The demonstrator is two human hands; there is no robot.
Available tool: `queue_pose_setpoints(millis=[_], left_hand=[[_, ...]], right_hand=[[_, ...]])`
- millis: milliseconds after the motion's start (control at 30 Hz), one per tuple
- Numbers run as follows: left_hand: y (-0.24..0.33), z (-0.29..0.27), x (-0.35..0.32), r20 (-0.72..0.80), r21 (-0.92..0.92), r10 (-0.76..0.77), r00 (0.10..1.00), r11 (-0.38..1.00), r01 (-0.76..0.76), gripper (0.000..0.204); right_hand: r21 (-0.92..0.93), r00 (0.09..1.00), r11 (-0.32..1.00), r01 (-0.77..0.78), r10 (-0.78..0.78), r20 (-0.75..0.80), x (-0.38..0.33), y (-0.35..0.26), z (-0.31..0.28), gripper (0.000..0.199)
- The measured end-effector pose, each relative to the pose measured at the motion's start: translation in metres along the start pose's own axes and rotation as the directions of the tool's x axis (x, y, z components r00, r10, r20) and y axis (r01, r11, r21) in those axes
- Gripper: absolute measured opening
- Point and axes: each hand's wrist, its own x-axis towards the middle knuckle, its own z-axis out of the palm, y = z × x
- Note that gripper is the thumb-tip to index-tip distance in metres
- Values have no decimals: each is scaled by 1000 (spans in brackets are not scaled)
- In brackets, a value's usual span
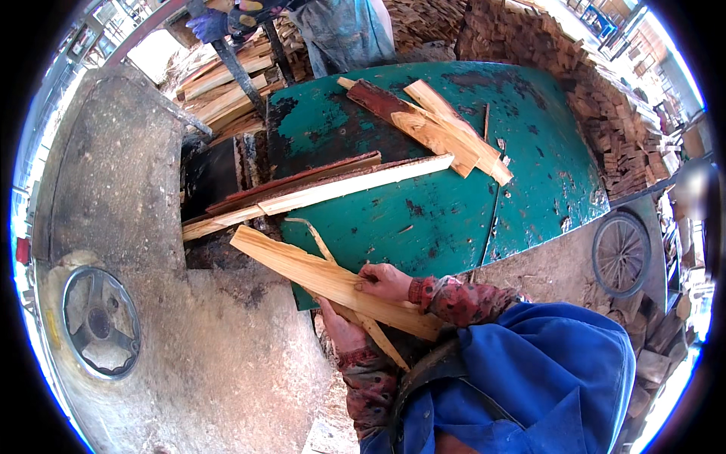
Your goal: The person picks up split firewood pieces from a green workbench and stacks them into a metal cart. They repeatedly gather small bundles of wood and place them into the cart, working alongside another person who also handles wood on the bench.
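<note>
A pale wooden board (302, 268) lies slanted in front of me, its far left end over the edge of the green table (454, 234). My right hand (384, 282) is closed on its upper edge, with the fingertips on the top face. My left hand (342, 327) grips the lower edge, some of its fingers hidden under the wood. Beneath the board crosses a thin bent strip of wood (378, 342), showing on both sides of it. Just beyond, two long bark-edged boards (355, 179) rest across the table's left part.
Several short boards (431, 125) lie crossed on the far side. To the left stands a worn machine bed with a handwheel (100, 323). A spoked wheel (621, 253) is at right, near stacked wood (522, 45). Another person's gloved hand (208, 26) shows at the top.
</note>
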Motion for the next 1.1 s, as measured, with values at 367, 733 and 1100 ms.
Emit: queue_pose_setpoints(millis=[367,733,1100], left_hand=[[41,61,-7,-147,-413,-420,895,849,330,52],[17,64,-10,-308,-433,-409,859,864,256,51],[18,60,-30,-241,-446,-356,903,867,222,48]], right_hand=[[-139,956,974,180,-140,257,-14,16,-24,54],[-293,915,929,225,-97,392,-31,-8,-43,93],[-708,774,700,-88,-399,-491,33,28,-341,36]])
